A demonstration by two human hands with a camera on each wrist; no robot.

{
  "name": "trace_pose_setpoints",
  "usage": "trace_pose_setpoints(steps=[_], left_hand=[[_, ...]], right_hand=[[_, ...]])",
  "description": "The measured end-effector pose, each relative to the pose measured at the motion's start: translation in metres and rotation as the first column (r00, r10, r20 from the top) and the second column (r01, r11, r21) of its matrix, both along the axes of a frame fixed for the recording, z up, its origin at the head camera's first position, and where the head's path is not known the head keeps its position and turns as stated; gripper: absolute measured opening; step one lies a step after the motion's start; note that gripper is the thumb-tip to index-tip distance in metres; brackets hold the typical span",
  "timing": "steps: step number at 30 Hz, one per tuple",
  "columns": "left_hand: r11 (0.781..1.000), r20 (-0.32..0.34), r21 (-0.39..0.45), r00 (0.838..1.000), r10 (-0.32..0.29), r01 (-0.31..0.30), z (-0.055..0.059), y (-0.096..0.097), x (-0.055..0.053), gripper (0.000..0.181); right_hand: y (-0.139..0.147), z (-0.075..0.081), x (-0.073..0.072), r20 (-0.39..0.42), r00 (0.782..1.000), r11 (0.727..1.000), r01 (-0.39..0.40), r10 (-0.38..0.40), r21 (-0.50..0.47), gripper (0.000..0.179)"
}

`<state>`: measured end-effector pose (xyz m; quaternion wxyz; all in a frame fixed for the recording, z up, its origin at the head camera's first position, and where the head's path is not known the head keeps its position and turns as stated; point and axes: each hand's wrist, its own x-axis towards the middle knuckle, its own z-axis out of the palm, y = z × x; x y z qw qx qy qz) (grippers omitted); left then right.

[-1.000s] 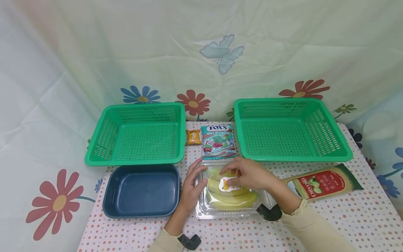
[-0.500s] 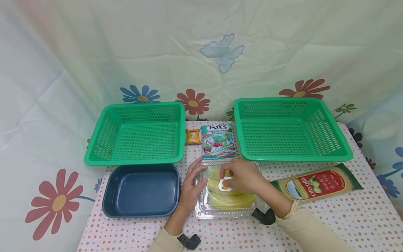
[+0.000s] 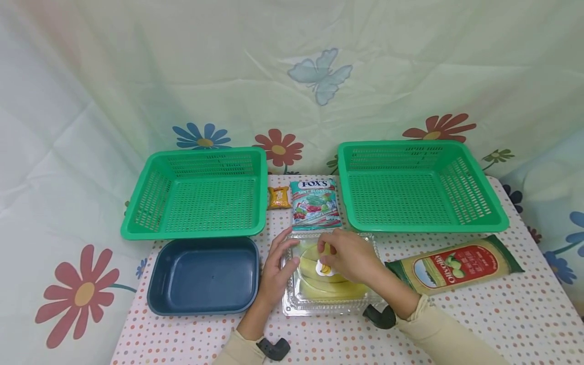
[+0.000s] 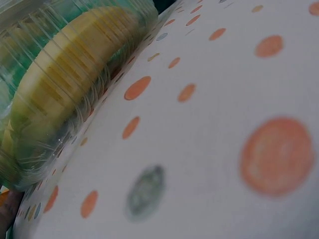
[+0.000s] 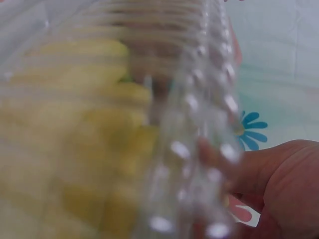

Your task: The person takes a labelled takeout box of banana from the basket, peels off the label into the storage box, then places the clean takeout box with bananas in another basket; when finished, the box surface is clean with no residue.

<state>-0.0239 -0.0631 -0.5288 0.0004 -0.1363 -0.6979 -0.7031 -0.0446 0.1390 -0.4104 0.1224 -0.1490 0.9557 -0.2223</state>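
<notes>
A clear plastic clamshell box (image 3: 307,307) of bananas (image 3: 335,289) lies at the middle front of the table. On its lid sits a white sticker (image 3: 323,270) with a banana picture. My left hand (image 3: 274,274) rests along the box's left side, fingers fairly straight, thumb at the lid's edge. Over the lid, my right hand (image 3: 351,253) has thumb and index finger curled together at the sticker's upper edge, partly covering it. In the left wrist view a banana (image 4: 65,69) shows through the ribbed wall; the right wrist view has the blurred box rim (image 5: 179,149) beside the hand (image 5: 294,184).
Two green baskets (image 3: 196,235) (image 3: 429,228) stand at the back left and right. Between them lie a teal candy bag (image 3: 316,205) and a small orange packet (image 3: 279,197). A dark blue tub (image 3: 203,310) stands left; an Olivoila pasta pack (image 3: 456,266) lies right.
My right thumb and index finger, spread over the sticker a second ago, have drawn together at its upper edge, and that hand has shifted slightly left. My left hand has stayed put.
</notes>
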Motion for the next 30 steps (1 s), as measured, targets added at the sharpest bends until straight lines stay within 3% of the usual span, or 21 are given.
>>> trace_pose_setpoints(steps=[9, 19, 26, 30], left_hand=[[1.000, -0.019, 0.008, 1.000, 0.001, -0.001, 0.000, 0.000, 0.000, 0.036], [1.000, -0.013, 0.008, 1.000, -0.004, 0.004, 0.000, 0.000, 0.000, 0.035], [1.000, 0.003, -0.004, 1.000, 0.002, -0.002, 0.000, 0.000, -0.001, 0.035], [1.000, 0.003, -0.001, 1.000, -0.003, 0.003, 0.000, 0.000, -0.001, 0.035]], right_hand=[[0.000, -0.001, 0.000, -0.008, 1.000, 1.000, 0.003, -0.003, -0.011, 0.020], [0.007, -0.001, 0.003, -0.104, 0.990, 0.994, -0.100, 0.095, -0.051, 0.026], [0.011, 0.000, 0.001, -0.037, 0.992, 0.986, -0.123, 0.120, -0.109, 0.024], [0.012, 0.002, 0.001, -0.003, 0.995, 0.988, -0.103, 0.103, -0.118, 0.014]])
